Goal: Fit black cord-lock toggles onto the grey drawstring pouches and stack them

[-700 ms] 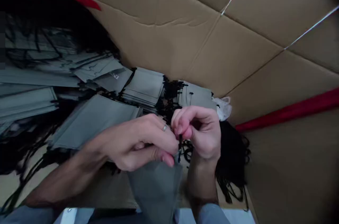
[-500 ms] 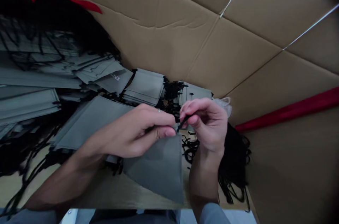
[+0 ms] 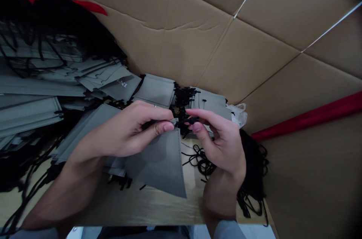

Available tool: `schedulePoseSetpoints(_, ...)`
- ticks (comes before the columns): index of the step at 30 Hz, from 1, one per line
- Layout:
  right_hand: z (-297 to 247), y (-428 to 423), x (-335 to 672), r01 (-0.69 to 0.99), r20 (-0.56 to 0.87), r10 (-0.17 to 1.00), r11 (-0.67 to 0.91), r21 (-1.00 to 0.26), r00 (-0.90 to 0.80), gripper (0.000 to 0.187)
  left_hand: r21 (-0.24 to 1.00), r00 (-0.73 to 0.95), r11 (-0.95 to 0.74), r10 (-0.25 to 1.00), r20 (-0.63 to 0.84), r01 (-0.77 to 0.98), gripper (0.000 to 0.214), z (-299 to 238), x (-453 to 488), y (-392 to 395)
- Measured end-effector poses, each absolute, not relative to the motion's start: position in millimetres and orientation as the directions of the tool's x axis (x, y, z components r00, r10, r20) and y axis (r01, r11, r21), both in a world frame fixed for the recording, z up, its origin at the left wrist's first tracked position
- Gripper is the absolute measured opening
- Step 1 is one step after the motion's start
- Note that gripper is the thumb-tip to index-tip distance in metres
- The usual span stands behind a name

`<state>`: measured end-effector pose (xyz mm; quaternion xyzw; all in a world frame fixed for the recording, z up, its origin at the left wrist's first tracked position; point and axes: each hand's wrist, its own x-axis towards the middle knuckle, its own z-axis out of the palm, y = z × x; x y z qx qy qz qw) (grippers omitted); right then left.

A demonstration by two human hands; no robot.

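Note:
My left hand [image 3: 138,127] pinches the top corner of a grey fabric pouch [image 3: 161,165] between thumb and fingers. The pouch hangs below that hand, over the table. A short black cord [image 3: 186,120] runs from the pinched corner to my right hand [image 3: 222,141], whose thumb and fingertips close on its knotted end. The two hands are a little apart, with the cord stretched between them. Under my left wrist lies a stack of grey pouches [image 3: 90,129].
Stacked grey pouches [image 3: 157,88] and more pouches with black ties [image 3: 209,99] stand against the cardboard wall [image 3: 175,16]. A large pile of pouches [image 3: 31,114] fills the left. Loose black cords [image 3: 202,160], a black cord bundle [image 3: 251,167] and a clear plastic bag [image 3: 240,114] lie at right.
My left hand has shifted left and slightly up with the pouch. My right hand's fingers have moved onto the cord's end, and the cord now lies nearly level between the hands.

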<state>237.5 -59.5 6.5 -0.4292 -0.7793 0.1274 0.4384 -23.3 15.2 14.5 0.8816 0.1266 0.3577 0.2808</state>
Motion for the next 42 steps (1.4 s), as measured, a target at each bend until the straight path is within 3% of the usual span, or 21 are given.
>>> schedulePoseSetpoints(4,5.5,-59.7,230.3,0.539,0.592,0.787,0.578,-0.612,-0.172,0.022,0.605,0.706,-0.791,0.478,0.522,0.089,0.033,12.2,-23.2,12.7)
schedulePoseSetpoints(7,5.4,-59.6,225.2,0.545,0.623,0.767,0.59,-0.595,-0.15,0.019,0.687,0.633,-0.716,0.589,0.502,0.12,0.017,7.2,-14.1,8.0)
schedulePoseSetpoints(10,8.1,-59.2,220.3,0.553,0.662,0.737,0.612,-0.565,-0.138,0.017,0.772,0.465,-0.636,0.686,0.559,0.01,0.011,0.0,2.5,2.0)
schedulePoseSetpoints(15,9.4,-58.2,211.1,0.592,0.754,0.657,0.615,-0.521,-0.02,0.019,0.727,0.293,-0.675,0.676,0.677,-0.123,0.009,-9.8,22.1,-4.1)
schedulePoseSetpoints(25,1.2,-54.8,192.5,0.687,0.86,0.509,0.638,-0.347,-0.037,0.021,0.833,0.162,-0.526,0.819,0.55,-0.169,0.011,-10.6,32.7,-8.5)
schedulePoseSetpoints(32,-3.7,-53.7,184.0,0.684,0.853,0.522,0.615,-0.393,0.02,0.022,0.903,0.253,-0.374,0.871,0.421,-0.213,0.011,-1.3,26.9,-3.8)
schedulePoseSetpoints(37,-1.6,-55.7,188.8,0.584,0.791,0.606,0.615,-0.53,0.081,0.02,0.912,0.387,-0.227,0.85,0.357,-0.343,0.014,0.7,21.9,3.2)
schedulePoseSetpoints(42,4.2,-59.7,205.5,0.391,0.664,0.747,0.605,-0.693,0.021,0.016,0.925,0.488,-0.109,0.824,0.289,-0.363,0.012,2.2,14.8,7.8)
